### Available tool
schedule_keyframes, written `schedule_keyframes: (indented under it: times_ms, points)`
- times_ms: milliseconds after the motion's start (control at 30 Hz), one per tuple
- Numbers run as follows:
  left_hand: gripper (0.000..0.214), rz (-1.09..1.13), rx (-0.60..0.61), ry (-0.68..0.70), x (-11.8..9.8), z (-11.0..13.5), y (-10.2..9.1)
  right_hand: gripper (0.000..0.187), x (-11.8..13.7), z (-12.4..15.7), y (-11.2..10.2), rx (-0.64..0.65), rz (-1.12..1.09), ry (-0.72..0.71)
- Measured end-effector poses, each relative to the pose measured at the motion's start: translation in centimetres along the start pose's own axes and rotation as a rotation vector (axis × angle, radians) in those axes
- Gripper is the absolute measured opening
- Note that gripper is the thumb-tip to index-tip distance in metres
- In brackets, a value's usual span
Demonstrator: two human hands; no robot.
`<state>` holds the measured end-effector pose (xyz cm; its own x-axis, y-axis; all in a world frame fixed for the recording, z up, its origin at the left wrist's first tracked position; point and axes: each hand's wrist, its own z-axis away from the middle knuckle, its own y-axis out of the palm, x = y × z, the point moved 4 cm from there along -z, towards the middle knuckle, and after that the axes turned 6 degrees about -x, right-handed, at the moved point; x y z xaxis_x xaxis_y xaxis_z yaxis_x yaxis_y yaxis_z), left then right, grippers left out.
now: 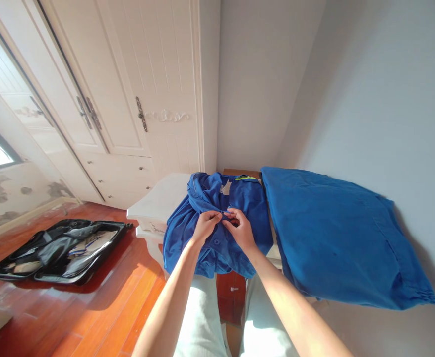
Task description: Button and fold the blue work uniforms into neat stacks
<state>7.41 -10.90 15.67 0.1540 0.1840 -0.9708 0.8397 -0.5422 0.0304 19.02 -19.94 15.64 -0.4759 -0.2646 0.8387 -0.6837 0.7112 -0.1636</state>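
A crumpled blue work jacket lies over the white bedside cabinet in front of me, one button visible below my hands and a yellow-green strip at its far edge. My left hand pinches the jacket's edge near its middle. Right beside it, my right hand pinches the same edge, fingertips almost meeting the left ones. What lies exactly between the fingertips is too small to make out. To the right, a folded blue garment lies flat, apart from my hands.
An open black suitcase with clothes in it lies on the reddish wooden floor at left. White wardrobe doors stand behind the white cabinet. A grey wall rises at right. My legs are directly below the jacket.
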Motion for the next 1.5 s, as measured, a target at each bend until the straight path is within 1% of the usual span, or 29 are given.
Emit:
schedule_keyframes:
  times_ms: [100,233,433,567,733,900,1033,1167,1333,1500]
  points:
    - [0.036,0.010,0.023,-0.031,0.2,-0.2,0.0,0.034,0.2,0.1,0.1,-0.016,-0.009,0.001]
    - [0.030,0.002,0.050,-0.042,0.2,-0.4,0.0,0.032,0.2,0.1,0.2,-0.017,-0.019,0.005]
    - [0.025,-0.041,0.027,-0.027,0.1,-0.3,-0.1,0.033,0.0,0.0,0.2,0.022,-0.065,0.033]
    - [0.023,-0.085,0.001,-0.044,0.4,-0.5,-0.1,0.031,0.0,0.1,0.2,-0.008,-0.012,0.021]
    - [0.022,-0.155,-0.039,-0.081,1.1,-0.8,-0.1,0.028,0.5,0.5,0.3,-0.020,0.065,-0.045]
    - [0.024,-0.197,-0.030,-0.095,1.1,-1.0,-0.2,0.027,0.8,0.8,0.2,-0.038,0.099,-0.067]
    - [0.027,-0.204,0.008,-0.101,0.7,-0.9,-0.3,0.025,0.5,0.8,0.1,-0.052,0.076,-0.038]
    - [0.030,-0.203,0.047,-0.106,0.4,-0.6,-0.4,0.023,0.1,0.5,0.1,-0.058,0.019,0.041]
    - [0.028,-0.167,0.087,-0.094,0.2,-0.3,-0.5,0.026,0.0,-0.1,0.2,0.018,-0.064,0.146]
    - [0.024,-0.156,0.100,-0.072,0.1,-0.3,-0.5,0.029,0.0,-0.3,0.0,0.071,-0.117,0.150]
